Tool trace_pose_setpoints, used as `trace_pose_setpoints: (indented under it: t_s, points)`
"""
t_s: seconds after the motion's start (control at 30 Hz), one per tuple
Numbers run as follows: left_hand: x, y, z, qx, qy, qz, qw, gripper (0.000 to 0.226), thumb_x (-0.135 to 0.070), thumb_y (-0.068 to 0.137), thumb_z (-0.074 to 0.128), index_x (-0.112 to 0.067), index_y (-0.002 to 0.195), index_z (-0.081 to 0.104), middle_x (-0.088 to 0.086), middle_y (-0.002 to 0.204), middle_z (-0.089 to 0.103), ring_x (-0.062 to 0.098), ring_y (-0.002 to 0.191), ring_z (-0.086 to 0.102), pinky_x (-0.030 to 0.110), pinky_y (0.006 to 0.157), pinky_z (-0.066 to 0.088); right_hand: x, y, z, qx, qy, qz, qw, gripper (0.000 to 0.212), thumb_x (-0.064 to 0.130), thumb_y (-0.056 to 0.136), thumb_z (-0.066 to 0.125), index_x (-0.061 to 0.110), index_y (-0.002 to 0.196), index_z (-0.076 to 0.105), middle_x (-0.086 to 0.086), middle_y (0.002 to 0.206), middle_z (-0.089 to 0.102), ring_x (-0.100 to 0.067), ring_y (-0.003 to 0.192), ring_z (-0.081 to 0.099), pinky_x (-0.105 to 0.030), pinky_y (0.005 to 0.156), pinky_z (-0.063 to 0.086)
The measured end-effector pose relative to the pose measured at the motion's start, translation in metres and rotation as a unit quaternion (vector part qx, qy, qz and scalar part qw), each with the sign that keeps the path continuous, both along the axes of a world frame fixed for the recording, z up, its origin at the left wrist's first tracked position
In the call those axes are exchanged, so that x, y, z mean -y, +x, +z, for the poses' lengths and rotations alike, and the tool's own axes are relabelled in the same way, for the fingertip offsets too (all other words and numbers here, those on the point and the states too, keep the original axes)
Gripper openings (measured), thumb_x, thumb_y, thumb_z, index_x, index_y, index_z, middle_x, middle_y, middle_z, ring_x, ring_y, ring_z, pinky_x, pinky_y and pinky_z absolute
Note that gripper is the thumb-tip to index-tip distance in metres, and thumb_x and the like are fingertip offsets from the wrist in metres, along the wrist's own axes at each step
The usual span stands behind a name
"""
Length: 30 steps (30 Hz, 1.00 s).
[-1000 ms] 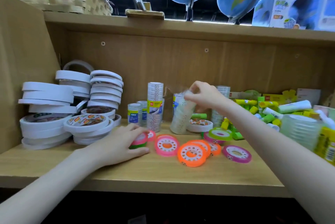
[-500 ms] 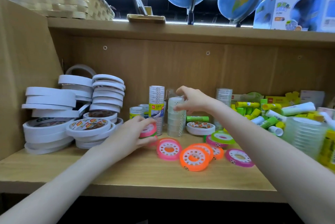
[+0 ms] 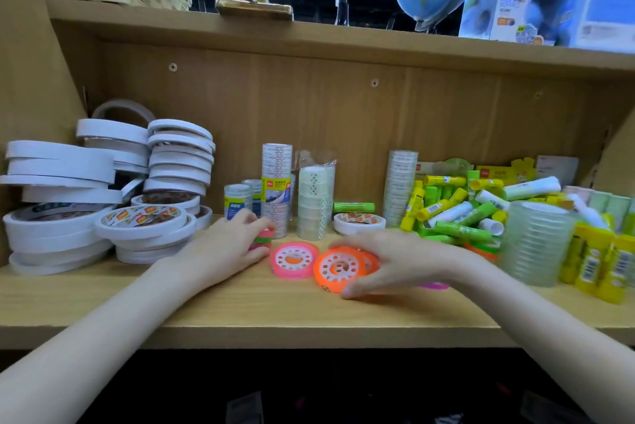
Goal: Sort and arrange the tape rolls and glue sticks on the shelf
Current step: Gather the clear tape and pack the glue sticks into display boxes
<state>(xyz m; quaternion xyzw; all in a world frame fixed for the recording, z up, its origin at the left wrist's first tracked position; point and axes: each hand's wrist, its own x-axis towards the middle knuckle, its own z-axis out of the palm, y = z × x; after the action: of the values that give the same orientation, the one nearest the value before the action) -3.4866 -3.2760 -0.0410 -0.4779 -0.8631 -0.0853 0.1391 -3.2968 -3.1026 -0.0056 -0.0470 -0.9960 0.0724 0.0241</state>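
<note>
**Two hands among the small coloured tape rolls**

Two hands work at the front of the wooden shelf. The left hand curls round a short stack of pink and green tape rolls, thumb and fingers gripping its sides. The right hand lies over an orange tape roll, fingers bent over its top edge and thumb at its lower rim; the hand is blurred, so I cannot tell how firm the hold is. A pink tape roll lies flat between the hands.

Behind stand sleeves of clear tape, one with a yellow and blue label whose writing is too small to read, and an unlabelled column. White tape rolls are piled at left, some with red and yellow printed cores. At right lies a heap of green and yellow glue sticks. On the shelf above, a globe box reads "GLOBE".
</note>
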Motion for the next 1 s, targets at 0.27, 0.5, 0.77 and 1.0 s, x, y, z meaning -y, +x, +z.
trace_pose_setpoints:
  t_s: [0.27, 0.5, 0.77, 1.0]
  points:
    - [0.012, 0.007, -0.004, -0.040, 0.084, -0.011, 0.996, 0.052, -0.053, 0.090, 0.040, -0.026, 0.135, 0.043, -0.001, 0.138, 0.040, 0.023, 0.126, 0.037, 0.037, 0.103, 0.036, -0.010, -0.022, -0.001, -0.134, -0.102, -0.031, 0.985, 0.065, 0.037, 0.068, 0.080, 0.023, 0.126, 0.054, 0.007, 0.115, 0.062, -0.009, 0.103, 0.057, -0.027, 0.093, 0.047]
    - [0.018, 0.022, -0.005, -0.044, 0.202, -0.058, 0.977, 0.051, -0.042, 0.080, 0.027, -0.017, 0.114, 0.056, -0.003, 0.111, 0.056, 0.019, 0.101, 0.050, 0.034, 0.085, 0.040, 0.003, -0.071, -0.001, -0.160, -0.199, -0.040, 0.966, 0.054, 0.044, 0.074, 0.074, 0.013, 0.116, 0.063, -0.003, 0.108, 0.066, -0.018, 0.098, 0.061, -0.033, 0.085, 0.047]
    - [0.013, 0.023, -0.007, 0.004, 0.145, -0.116, 0.983, 0.069, -0.065, 0.077, 0.017, -0.028, 0.126, 0.049, -0.011, 0.126, 0.052, 0.007, 0.117, 0.044, 0.030, 0.101, 0.034, -0.026, -0.023, 0.024, -0.124, -0.074, -0.106, 0.984, 0.041, 0.044, 0.083, 0.064, 0.019, 0.116, 0.060, 0.000, 0.115, 0.063, -0.016, 0.107, 0.058, -0.031, 0.091, 0.046]
    - [-0.022, 0.038, 0.000, -0.027, -0.049, -0.131, 0.990, 0.090, -0.087, 0.064, 0.011, -0.040, 0.137, 0.035, -0.011, 0.146, 0.032, 0.014, 0.133, 0.032, 0.037, 0.111, 0.025, -0.048, 0.035, -0.015, -0.002, -0.050, -0.119, 0.992, 0.078, 0.066, 0.074, 0.053, 0.037, 0.142, 0.028, 0.003, 0.145, 0.031, -0.015, 0.132, 0.034, -0.026, 0.107, 0.029]
